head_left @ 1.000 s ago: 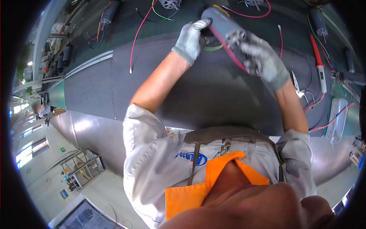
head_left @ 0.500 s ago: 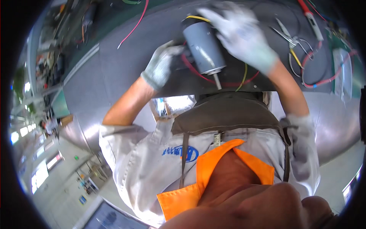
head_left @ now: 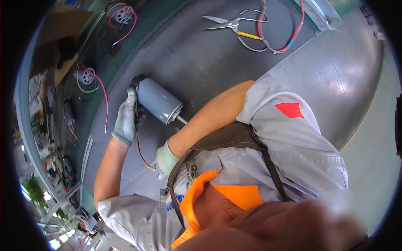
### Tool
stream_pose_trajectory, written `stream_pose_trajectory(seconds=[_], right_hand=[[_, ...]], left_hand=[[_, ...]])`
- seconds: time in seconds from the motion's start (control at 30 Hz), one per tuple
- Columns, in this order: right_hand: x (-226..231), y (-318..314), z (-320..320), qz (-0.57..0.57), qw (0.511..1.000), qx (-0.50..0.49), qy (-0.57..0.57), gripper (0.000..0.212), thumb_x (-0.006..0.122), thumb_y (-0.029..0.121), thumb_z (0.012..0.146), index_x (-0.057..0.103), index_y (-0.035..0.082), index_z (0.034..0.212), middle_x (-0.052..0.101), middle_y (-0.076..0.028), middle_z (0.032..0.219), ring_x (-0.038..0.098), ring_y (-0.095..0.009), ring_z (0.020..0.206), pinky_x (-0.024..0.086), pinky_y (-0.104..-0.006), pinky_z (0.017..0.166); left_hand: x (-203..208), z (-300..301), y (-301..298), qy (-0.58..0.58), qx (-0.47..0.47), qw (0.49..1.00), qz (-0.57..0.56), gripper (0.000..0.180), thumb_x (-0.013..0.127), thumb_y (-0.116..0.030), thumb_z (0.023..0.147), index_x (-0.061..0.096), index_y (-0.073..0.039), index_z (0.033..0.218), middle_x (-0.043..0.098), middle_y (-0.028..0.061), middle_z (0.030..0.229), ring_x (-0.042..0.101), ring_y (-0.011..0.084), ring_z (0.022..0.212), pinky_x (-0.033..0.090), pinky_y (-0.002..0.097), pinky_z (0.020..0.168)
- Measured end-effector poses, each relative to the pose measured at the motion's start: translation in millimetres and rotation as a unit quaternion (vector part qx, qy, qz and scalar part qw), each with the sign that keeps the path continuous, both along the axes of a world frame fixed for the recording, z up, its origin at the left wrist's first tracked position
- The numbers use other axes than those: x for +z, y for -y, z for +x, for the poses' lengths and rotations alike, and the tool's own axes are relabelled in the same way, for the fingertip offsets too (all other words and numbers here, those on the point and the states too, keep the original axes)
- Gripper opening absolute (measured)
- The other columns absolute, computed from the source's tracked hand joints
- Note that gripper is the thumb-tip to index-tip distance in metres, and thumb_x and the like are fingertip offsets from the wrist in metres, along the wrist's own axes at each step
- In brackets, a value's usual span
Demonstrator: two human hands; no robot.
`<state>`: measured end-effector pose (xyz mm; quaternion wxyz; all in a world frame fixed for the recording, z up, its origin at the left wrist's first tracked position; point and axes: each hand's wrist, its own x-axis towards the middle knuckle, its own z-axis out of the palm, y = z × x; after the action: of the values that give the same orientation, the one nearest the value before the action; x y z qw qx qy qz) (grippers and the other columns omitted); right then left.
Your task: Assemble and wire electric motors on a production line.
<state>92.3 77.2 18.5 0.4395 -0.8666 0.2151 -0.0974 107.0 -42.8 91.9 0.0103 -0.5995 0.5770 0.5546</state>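
Observation:
A grey cylindrical motor (head_left: 160, 100) lies tilted over the dark work surface, its metal shaft toward my right forearm. My left hand (head_left: 125, 119), in a white glove, is closed at the motor's black end, with some fingers hidden behind it. From that end, thin wires (head_left: 141, 150) run down toward my body. They reach my gloved right hand (head_left: 166, 162), which is held low against my front and appears closed on them. My own arm and clothing hide part of this hand.
Open scissors (head_left: 228, 24) with a yellow piece at the handle lie at the back, beside a looped red cable (head_left: 289, 45). Similar motors (head_left: 88, 76) with trailing wires stand along the green strip at left. A clear plastic tray (head_left: 324, 14) sits at the far right.
My view has turned, so the scissors and motor appear farther left. My right hand has gone from the motor's far end down to my front, where the wires now reach it.

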Motion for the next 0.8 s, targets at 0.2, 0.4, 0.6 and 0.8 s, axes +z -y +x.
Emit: stream_pose_trajectory(seconds=[0.2, 0.4, 0.6, 0.8], right_hand=[[65.1, -27.2, -270.7, -0.155, 0.915, -0.325, 0.183, 0.037, 0.057, 0.032, 0.098, 0.065, 0.009, 0.125, 0.068, -0.018, 0.114, 0.066, -0.024, 0.103, 0.053, -0.0355, 0.089], [0.6, -272.9, -590.4, -0.24, 0.461, -0.849, -0.095, 0.08, 0.073, 0.026, 0.086, 0.035, 0.006, 0.153, 0.072, -0.016, 0.114, 0.072, -0.033, 0.098, 0.055, -0.042, 0.087], [25.8, -228.6, -547.0, -0.283, 0.368, -0.728, -0.504, 0.029, 0.066, 0.027, 0.089, 0.074, 0.021, 0.116, 0.065, -0.004, 0.129, 0.047, -0.03, 0.134, 0.039, -0.0443, 0.106], [11.1, -224.5, -567.4, -0.314, 0.42, -0.771, -0.361, 0.022, 0.066, 0.021, 0.09, 0.076, 0.015, 0.108, 0.072, -0.006, 0.112, 0.063, -0.028, 0.113, 0.048, -0.0376, 0.097]], left_hand=[[-50.6, -0.4, -5.6, -0.098, 0.069, 0.989, -0.091, 0.048, 0.043, -0.055, 0.104, 0.039, -0.019, 0.073, 0.032, -0.0103, 0.059, 0.027, 0.002, 0.047, 0.019, 0.0234, 0.042], [-53.5, -37.2, -9.9, -0.136, 0.081, 0.986, -0.059, 0.045, 0.045, -0.052, 0.104, 0.043, -0.017, 0.076, 0.032, -0.0105, 0.059, 0.026, 0.0012, 0.046, 0.018, 0.0237, 0.042], [-64.5, -48.0, -7.9, -0.151, 0.039, 0.987, -0.036, 0.042, 0.047, -0.05, 0.104, 0.05, -0.014, 0.082, 0.033, -0.0104, 0.061, 0.028, 0.0008, 0.047, 0.021, 0.0224, 0.041], [-57.4, -62.8, -6.4, -0.123, -0.025, 0.991, -0.045, 0.039, 0.043, -0.048, 0.106, 0.049, -0.016, 0.084, 0.032, -0.0115, 0.063, 0.025, 0.0001, 0.049, 0.019, 0.0218, 0.043]])
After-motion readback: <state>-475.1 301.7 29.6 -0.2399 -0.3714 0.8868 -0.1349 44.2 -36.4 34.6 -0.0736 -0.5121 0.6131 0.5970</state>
